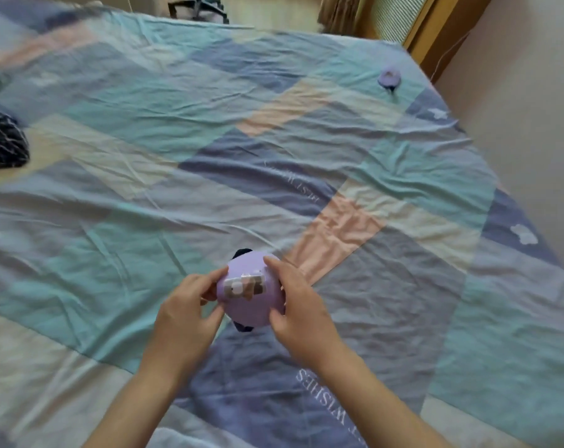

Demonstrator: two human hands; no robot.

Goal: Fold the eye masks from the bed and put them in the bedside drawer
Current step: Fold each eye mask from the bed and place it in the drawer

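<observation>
A folded purple eye mask [250, 305] with a pale printed patch on top is held just above the bed, near the lower middle of the view. My left hand [186, 313] pinches its left edge and my right hand [298, 310] grips its right edge. A dark strap pokes out above and below the mask. A second purple eye mask [389, 78] lies far off on the bed, near the back right corner. The drawer is not in view.
The bed is covered by a wrinkled patchwork quilt [274, 176] in teal, blue, peach and cream. A dark patterned cloth [3, 142] lies at the left edge. A pink wall [526, 124] runs along the bed's right side. A chair base [198, 8] stands beyond the bed.
</observation>
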